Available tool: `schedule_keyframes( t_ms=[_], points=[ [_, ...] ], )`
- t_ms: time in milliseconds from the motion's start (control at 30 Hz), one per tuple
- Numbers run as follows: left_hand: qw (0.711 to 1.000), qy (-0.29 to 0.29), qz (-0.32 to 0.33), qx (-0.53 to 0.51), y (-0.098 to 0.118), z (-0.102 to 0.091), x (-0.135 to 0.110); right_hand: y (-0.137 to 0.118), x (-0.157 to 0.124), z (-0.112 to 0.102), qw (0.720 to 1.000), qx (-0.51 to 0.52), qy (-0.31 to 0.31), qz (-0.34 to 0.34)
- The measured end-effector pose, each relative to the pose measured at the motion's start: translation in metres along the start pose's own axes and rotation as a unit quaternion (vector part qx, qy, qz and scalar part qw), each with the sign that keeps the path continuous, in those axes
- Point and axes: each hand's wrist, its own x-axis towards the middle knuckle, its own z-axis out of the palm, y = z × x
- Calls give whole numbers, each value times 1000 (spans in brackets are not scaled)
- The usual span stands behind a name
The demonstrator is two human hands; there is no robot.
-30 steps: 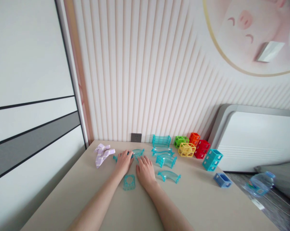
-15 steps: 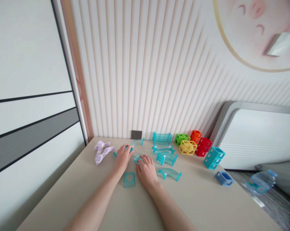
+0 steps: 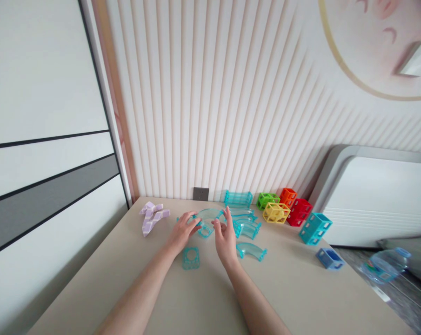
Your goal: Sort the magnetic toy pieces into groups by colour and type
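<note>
A clear teal curved tube spans the space between my hands. My left hand is closed at its left end, the fingertips curled on the connector. My right hand is beside the right end with thumb and index finger apart; I cannot tell whether it touches the tube. Just below the tube, between the hands, lies a small teal square piece. Nearer to me a similar square block with a round hole rests on the table. Part of another teal piece is hidden behind my left hand.
Several teal tubes lie to the right, with a straight one by the wall. Green, yellow, orange, red, teal and blue blocks stand farther right. A lilac checked piece lies left.
My right hand has let go of the small square piece and moved up and right to the curved tube's end, fingers spreading. The tube has shifted right with my left hand.
</note>
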Motion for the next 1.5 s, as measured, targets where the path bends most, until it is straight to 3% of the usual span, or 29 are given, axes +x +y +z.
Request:
schedule_keyframes(
  t_ms=[367,567,767,1000,1100,1267,1367,1500],
  points=[
    [1000,12,4,-25,-10,1,-3,-4,0,-3,998,53,-24,35],
    [998,50,-29,-16,-12,4,-4,-7,-7,3,999,34,-12,-21],
    [994,-1,-78,80,-10,2,-7,-3,-7,4,998,-8,30,-62],
    [982,-45,-99,157,2,5,-18,-3,-10,6,998,-12,-3,-63],
    [982,-47,-86,160,7,-4,-20,-4,-13,7,998,-9,-19,-56],
    [984,-49,-62,158,1,-41,-26,-3,-13,8,999,31,-25,-36],
    [978,-78,-99,165,-6,-55,-35,-1,-11,8,996,84,-20,-9],
    [964,-145,-158,156,-12,-51,-47,1,-8,9,985,172,-10,33]
  ],
)
